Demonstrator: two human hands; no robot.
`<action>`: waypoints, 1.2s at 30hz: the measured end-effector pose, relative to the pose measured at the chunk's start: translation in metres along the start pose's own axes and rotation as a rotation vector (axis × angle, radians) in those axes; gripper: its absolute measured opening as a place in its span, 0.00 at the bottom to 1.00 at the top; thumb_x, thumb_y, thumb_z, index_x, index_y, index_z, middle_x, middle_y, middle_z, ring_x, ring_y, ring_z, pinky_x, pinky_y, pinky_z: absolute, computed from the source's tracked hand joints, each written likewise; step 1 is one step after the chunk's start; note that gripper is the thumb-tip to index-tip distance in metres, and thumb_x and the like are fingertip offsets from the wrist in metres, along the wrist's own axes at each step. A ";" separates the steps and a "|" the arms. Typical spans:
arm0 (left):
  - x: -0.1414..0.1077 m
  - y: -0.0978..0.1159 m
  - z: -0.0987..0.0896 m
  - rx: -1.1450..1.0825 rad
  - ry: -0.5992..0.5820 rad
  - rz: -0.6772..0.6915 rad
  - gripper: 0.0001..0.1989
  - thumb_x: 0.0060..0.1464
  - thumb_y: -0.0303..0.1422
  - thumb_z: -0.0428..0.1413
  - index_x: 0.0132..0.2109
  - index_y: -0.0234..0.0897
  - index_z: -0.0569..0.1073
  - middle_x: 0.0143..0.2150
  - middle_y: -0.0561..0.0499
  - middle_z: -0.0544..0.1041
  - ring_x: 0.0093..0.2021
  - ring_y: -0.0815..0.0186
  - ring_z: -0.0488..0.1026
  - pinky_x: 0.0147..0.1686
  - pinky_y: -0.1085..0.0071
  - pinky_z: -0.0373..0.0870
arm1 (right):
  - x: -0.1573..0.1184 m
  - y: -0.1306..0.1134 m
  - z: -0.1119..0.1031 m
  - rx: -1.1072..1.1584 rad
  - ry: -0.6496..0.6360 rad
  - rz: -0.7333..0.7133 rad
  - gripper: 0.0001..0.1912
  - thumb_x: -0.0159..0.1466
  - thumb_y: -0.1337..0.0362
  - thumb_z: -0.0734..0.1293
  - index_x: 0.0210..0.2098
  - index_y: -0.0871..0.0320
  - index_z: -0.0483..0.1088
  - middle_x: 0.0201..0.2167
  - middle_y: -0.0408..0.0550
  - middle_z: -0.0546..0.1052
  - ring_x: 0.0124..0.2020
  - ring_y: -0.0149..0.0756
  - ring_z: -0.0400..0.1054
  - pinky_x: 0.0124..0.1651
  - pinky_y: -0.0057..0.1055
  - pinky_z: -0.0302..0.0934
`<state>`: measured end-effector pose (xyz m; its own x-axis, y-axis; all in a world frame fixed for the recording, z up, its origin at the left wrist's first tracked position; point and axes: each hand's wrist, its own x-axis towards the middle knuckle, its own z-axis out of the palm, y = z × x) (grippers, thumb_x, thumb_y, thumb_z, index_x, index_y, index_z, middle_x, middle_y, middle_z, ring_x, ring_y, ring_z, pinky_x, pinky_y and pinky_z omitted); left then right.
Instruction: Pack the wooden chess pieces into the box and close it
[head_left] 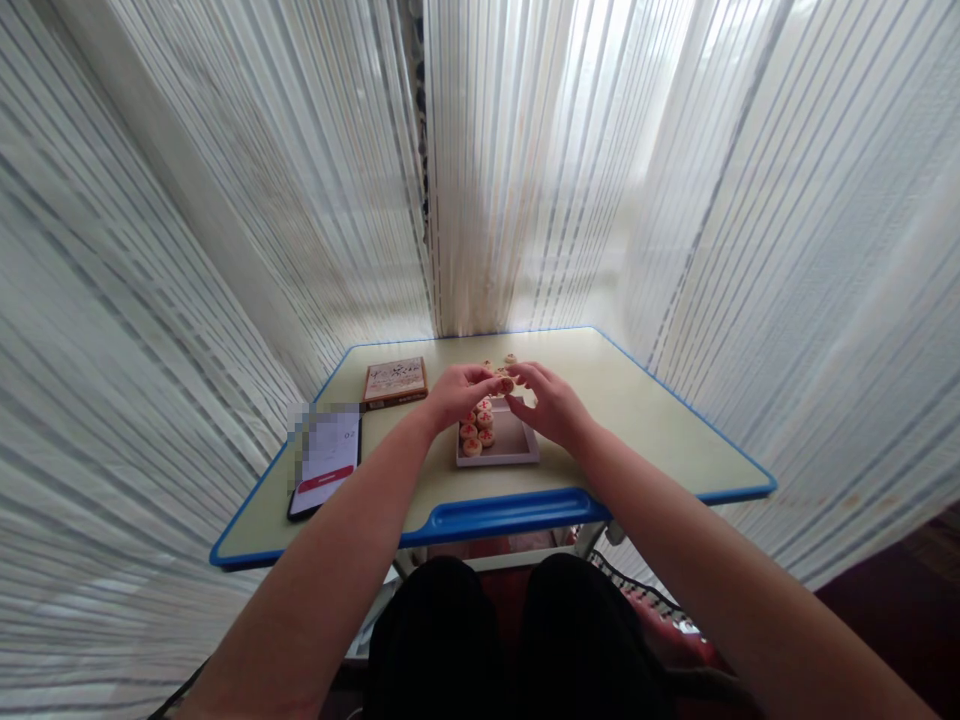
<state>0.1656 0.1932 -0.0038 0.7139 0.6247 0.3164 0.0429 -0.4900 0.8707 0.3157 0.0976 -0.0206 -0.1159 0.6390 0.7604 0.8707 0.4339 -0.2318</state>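
My left hand [455, 392] is closed on a round wooden Chinese chess piece [506, 385], held at the fingertips above the far side of a shallow white box [499, 461]. Just right of that piece is my right hand [551, 402], with thumb and fingers apart; whether its fingertips touch the piece is hard to see. Several chess pieces [486, 438] with red characters stand in rows along the left side of the box. Beyond my hands lie a few loose pieces [511, 358], partly hidden by my fingers.
A brown-edged box lid [396, 380] with printed characters lies at the back left. In front of it rests a phone [328, 455] with a lit screen. The pale table [645, 420] has a blue rim and a blue front groove [514, 510]. Striped curtains [495, 180] hang around it.
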 end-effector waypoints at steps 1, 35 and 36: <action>0.000 0.000 0.000 0.000 0.000 0.000 0.16 0.45 0.41 0.56 0.33 0.30 0.76 0.32 0.45 0.78 0.34 0.65 0.73 0.36 0.70 0.68 | 0.000 0.000 0.000 0.008 -0.015 -0.010 0.11 0.59 0.66 0.61 0.42 0.55 0.64 0.38 0.49 0.72 0.38 0.34 0.67 0.41 0.32 0.62; 0.006 -0.013 -0.003 0.207 0.248 -0.060 0.10 0.42 0.35 0.51 0.23 0.33 0.73 0.20 0.53 0.72 0.24 0.70 0.66 0.27 0.74 0.62 | -0.004 -0.017 0.004 -0.053 -0.424 0.003 0.11 0.51 0.57 0.69 0.30 0.57 0.70 0.28 0.44 0.72 0.31 0.33 0.63 0.34 0.28 0.55; 0.006 -0.013 -0.003 0.215 0.246 -0.059 0.10 0.43 0.35 0.51 0.23 0.33 0.73 0.20 0.53 0.72 0.24 0.70 0.66 0.26 0.74 0.62 | -0.004 -0.018 0.004 -0.055 -0.431 0.007 0.11 0.50 0.57 0.69 0.31 0.56 0.70 0.28 0.44 0.72 0.31 0.33 0.64 0.34 0.28 0.55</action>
<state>0.1674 0.2053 -0.0119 0.5165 0.7711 0.3722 0.2447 -0.5495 0.7988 0.2990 0.0901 -0.0217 -0.2887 0.8535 0.4337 0.8949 0.4016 -0.1946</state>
